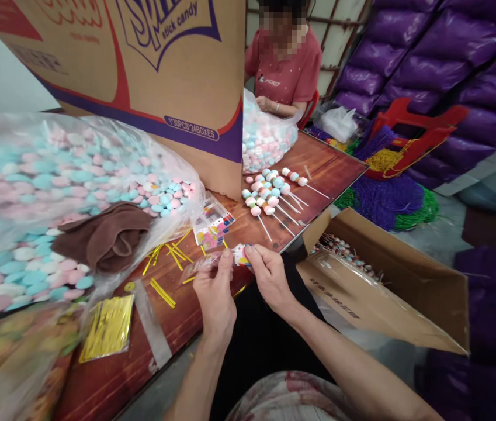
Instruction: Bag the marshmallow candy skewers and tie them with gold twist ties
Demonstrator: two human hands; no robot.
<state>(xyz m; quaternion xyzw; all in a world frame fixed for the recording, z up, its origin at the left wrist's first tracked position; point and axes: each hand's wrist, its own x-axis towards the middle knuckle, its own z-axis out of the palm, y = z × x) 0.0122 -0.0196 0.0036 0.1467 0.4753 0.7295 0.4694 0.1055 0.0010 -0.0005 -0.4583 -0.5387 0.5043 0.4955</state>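
Over the table edge, my left hand (pixel 216 292) and my right hand (pixel 273 279) pinch a small clear printed plastic bag (pixel 239 255) between thumbs and fingers. Part of it stretches left past my left hand, and what it contains, if anything, is hard to make out. Just behind my hands lies a stack of printed bags (pixel 213 229). Loose yellow twist ties (pixel 178 255) are scattered to the left, near a packet of twist ties (pixel 108 327). Beyond my right hand rest several marshmallow sticks (pixel 269 190) with pink, blue and white pieces.
A large clear bag of marshmallows (pixel 76 158) fills the left, with a brown cloth (pixel 107 234) on it. A tall carton (pixel 164 105) stands behind. An open box (pixel 405 275) of marshmallow sticks sits at right. Across the table sits a person (pixel 289 64).
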